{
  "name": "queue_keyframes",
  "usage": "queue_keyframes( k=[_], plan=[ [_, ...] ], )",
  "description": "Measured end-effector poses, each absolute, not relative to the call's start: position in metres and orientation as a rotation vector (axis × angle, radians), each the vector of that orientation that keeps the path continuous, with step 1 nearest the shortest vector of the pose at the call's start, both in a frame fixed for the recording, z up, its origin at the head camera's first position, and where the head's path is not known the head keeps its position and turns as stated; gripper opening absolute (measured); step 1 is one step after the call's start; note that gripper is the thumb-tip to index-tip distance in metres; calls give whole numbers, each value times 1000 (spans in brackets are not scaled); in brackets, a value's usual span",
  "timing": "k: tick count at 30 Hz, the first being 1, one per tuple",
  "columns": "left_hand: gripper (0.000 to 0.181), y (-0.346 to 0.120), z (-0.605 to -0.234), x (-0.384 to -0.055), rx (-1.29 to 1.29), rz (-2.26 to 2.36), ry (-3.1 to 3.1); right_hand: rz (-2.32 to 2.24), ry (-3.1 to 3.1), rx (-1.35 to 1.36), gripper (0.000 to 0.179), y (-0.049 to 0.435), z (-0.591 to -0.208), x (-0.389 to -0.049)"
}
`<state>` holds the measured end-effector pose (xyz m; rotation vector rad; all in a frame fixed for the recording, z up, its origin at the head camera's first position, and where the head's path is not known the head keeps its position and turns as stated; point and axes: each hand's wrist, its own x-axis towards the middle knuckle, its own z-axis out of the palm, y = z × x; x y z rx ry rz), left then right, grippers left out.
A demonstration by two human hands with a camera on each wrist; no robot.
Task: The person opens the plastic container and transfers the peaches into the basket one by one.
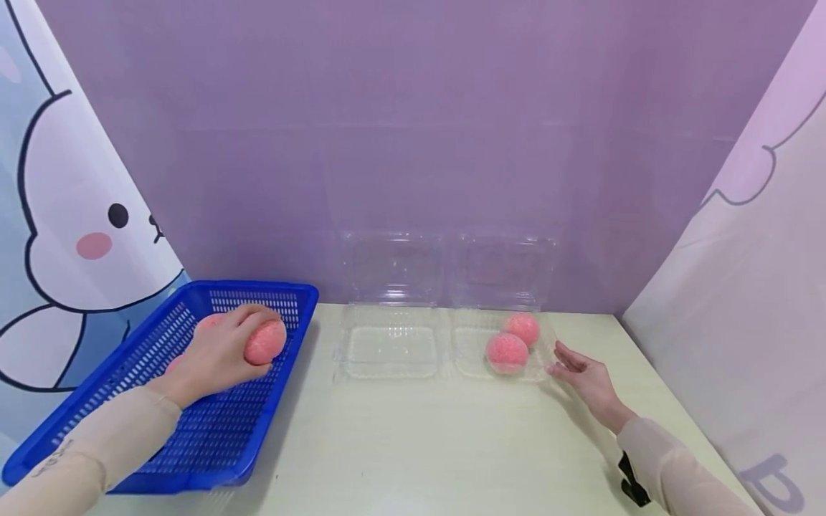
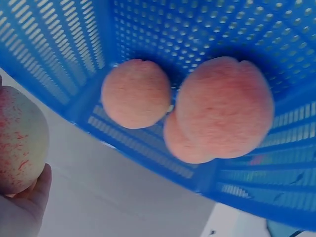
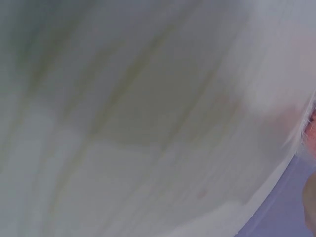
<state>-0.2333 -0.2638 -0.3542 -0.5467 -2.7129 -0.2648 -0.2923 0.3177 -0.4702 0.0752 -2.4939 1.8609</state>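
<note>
Your left hand (image 1: 216, 358) reaches into the blue basket (image 1: 97, 401) at the left of the table (image 1: 419, 444), its fingers curled round a pink peach (image 1: 266, 342) that it grips just above the basket floor. In the left wrist view the held peach appears at the left edge, with a fingertip (image 2: 39, 185) under it, and three more peaches (image 2: 136, 94) lie close together against the basket's perforated wall. Two clear clamshell boxes stand side by side at the back of the table with their lids raised against the purple wall (image 1: 413, 107). The left box (image 1: 390, 347) holds nothing; the right box (image 1: 471, 351) holds two peaches (image 1: 508, 352), one just behind the other and touching. Your right hand (image 1: 584, 380) lies low over the table just beside the right box's near right corner, fingers relaxed and loosely spread, holding nothing; whether the fingertips touch the box rim cannot be told. The right wrist view is blurred and shows only a pale surface.
</note>
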Motion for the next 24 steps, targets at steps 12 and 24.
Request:
queue_keyframes(
  k=[12,24],
  plan=[
    [71,-308,-388,-251,-601,-252,-2897,1807,-2516,90,70,316,-466,-289],
    [77,-318,-415,-259,-595,-216,-2997,1815,-2510,76,70,315,-468,-289]
  ],
)
